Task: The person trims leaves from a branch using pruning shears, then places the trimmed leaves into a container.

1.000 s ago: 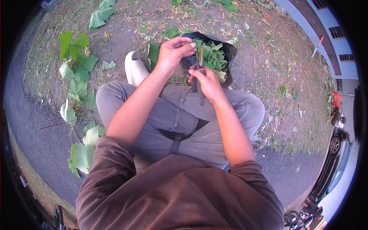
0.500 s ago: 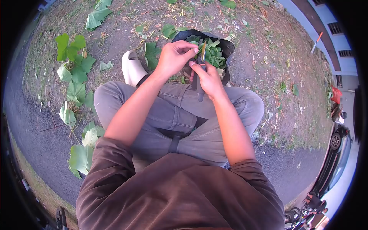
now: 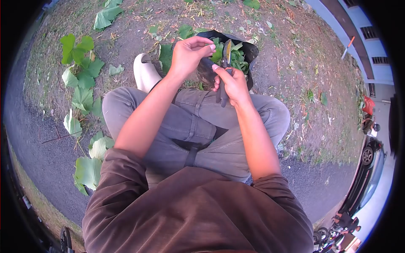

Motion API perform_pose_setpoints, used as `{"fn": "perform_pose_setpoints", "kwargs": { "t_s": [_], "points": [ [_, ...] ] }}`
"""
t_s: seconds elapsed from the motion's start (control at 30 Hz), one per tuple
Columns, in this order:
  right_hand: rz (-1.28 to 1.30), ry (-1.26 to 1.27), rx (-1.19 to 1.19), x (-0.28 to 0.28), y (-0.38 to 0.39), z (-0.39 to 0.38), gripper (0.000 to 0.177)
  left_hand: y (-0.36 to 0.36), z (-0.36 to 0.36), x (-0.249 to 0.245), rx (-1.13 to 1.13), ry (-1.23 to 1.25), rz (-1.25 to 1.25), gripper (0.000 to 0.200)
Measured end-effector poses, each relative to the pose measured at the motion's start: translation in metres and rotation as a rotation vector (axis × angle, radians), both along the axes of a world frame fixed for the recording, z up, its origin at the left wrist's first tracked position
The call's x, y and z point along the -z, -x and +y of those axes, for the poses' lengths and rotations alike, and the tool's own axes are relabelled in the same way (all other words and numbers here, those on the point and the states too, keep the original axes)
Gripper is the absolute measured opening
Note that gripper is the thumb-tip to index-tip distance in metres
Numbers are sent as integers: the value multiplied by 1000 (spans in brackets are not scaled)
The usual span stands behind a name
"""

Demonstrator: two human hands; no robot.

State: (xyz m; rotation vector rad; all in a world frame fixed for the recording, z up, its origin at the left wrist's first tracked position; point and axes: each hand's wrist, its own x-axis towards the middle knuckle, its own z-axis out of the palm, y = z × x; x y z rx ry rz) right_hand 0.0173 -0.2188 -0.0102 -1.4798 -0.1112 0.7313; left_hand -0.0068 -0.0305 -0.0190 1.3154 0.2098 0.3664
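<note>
My right hand (image 3: 235,85) grips a pair of pruning shears (image 3: 227,55). Their blades point away from me, over a black bag (image 3: 252,54); the dark handles stick out below my fingers. To the left, my left hand (image 3: 187,55) is closed in a pinch at the bag's near left side. Whatever lies between thumb and fingers is too small to make out. Cut green leaves (image 3: 239,63) fill the bag, partly hidden behind the shears and my hands.
A vine with large leaves (image 3: 83,99) trails over the ground on the left. One light slip-on shoe (image 3: 145,74) shows beside my crossed legs (image 3: 185,114). Loose leaves and dry bits litter the soil. Parked vehicles (image 3: 363,181) stand far right.
My right hand has shifted slightly right and down with the shears. My left hand has drawn a little left, and more of the bag's dark near side shows between the hands.
</note>
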Motion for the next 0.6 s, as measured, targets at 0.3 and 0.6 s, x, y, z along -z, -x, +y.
{"fn": "perform_pose_setpoints", "kwargs": {
  "t_s": [0.3,0.6],
  "points": [
    [9,3,-72,9,3,3,29,-1,-2,6,23,181,12,21],
    [-14,14,-77,5,3,2,28,6,-12,-7,-14,-317,159,21]
  ]
}}
